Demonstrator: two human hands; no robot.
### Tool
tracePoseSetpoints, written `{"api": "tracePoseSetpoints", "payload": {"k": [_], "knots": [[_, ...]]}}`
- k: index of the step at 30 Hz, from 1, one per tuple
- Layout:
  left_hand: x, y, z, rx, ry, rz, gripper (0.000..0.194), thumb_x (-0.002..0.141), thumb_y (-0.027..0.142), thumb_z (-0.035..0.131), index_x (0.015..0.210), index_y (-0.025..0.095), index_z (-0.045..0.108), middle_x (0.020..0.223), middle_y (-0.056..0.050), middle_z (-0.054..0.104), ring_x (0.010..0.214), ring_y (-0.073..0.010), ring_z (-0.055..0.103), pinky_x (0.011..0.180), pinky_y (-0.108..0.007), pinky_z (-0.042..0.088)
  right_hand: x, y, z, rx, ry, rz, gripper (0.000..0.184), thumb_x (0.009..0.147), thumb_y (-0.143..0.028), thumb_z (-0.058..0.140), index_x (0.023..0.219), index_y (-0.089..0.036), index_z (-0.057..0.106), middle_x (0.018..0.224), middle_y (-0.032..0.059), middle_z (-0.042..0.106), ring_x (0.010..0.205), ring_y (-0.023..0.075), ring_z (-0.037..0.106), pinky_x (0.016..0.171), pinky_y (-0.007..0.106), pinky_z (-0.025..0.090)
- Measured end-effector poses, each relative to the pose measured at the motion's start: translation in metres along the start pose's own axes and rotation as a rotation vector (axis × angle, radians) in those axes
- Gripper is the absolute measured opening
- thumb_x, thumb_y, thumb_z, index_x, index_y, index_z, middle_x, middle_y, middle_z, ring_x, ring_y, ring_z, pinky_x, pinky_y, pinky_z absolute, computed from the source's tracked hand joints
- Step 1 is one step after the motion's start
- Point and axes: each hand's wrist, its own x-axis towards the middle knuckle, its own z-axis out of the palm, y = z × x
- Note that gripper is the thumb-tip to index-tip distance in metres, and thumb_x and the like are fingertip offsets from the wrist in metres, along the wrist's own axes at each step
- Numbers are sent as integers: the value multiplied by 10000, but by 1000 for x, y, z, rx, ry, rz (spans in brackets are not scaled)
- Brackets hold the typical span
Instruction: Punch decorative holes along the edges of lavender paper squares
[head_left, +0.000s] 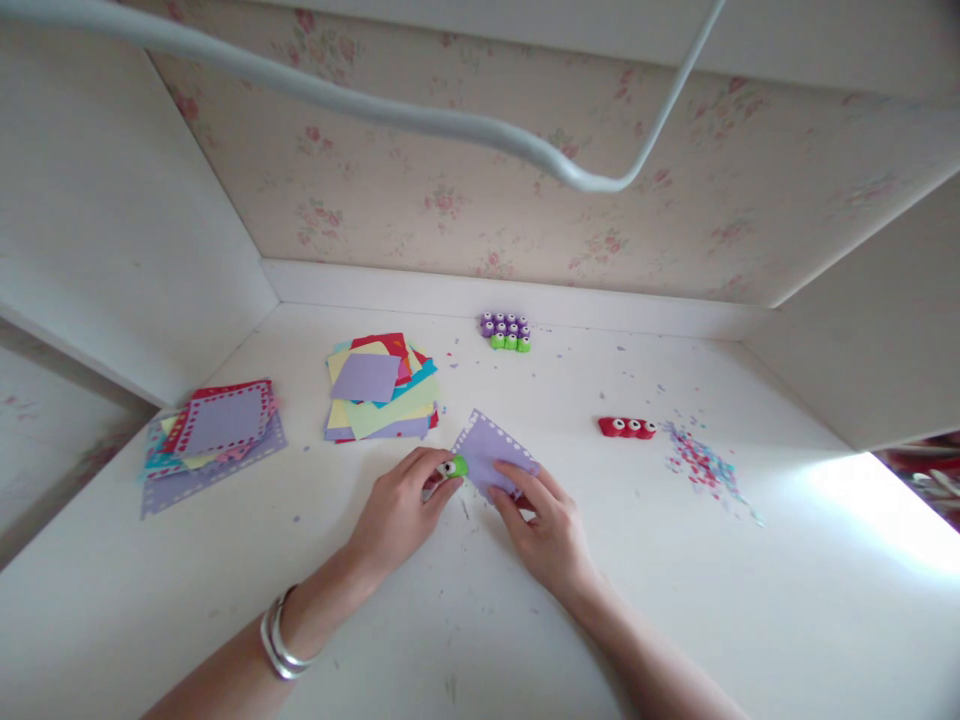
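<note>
My left hand [405,500] is closed, thumb and fingers pinching a small green paper punch [458,466] with a white, dark-centred button. The punch sits at the left edge of a purple sheet of paper [484,450], turned cornerwise to me. Small cut-out holes line the sheet's upper edges. My right hand [541,520] grips the sheet's lower right part between thumb and fingers. Whether the paper lies inside the punch's slot I cannot tell.
A loose stack of coloured paper [382,390] lies left of centre, with hole-edged sheets [221,425] farther left. Purple and green punches [508,330] stand at the back; red punches [627,428] sit to the right beside scattered confetti [705,465]. A white cable [450,120] hangs across above.
</note>
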Motion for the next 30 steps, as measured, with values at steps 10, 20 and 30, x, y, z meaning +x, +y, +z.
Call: {"api": "tracePoseSetpoints", "payload": {"k": [10, 20, 30], "knots": [[1, -3, -1, 127, 40, 65, 195, 888, 274, 616, 1078, 235, 599, 989, -28, 677, 816, -157, 663, 767, -286, 550, 1, 2, 2, 8, -78, 86, 282, 885, -308, 605, 1144, -210, 660, 1006, 83, 669, 642, 111, 640, 576, 212, 588], [-1, -3, -4, 191, 24, 70, 311, 847, 315, 672, 1137, 237, 592, 1096, -54, 671, 975, -213, 657, 886, -365, 550, 5, 1, -24, -429, 20, -16, 314, 918, -353, 564, 1179, -219, 674, 556, -17, 608, 491, 109, 571, 531, 210, 490], [-2, -8, -7, 233, 12, 128, 243, 890, 247, 617, 1133, 238, 615, 1078, -33, 695, 1003, -190, 640, 926, -343, 517, 8, 1, -12, -569, -383, -201, 353, 950, -314, 504, 1291, -266, 582, 1390, 70, 546, 1302, 281, 470, 1129, 601, 259]]}}
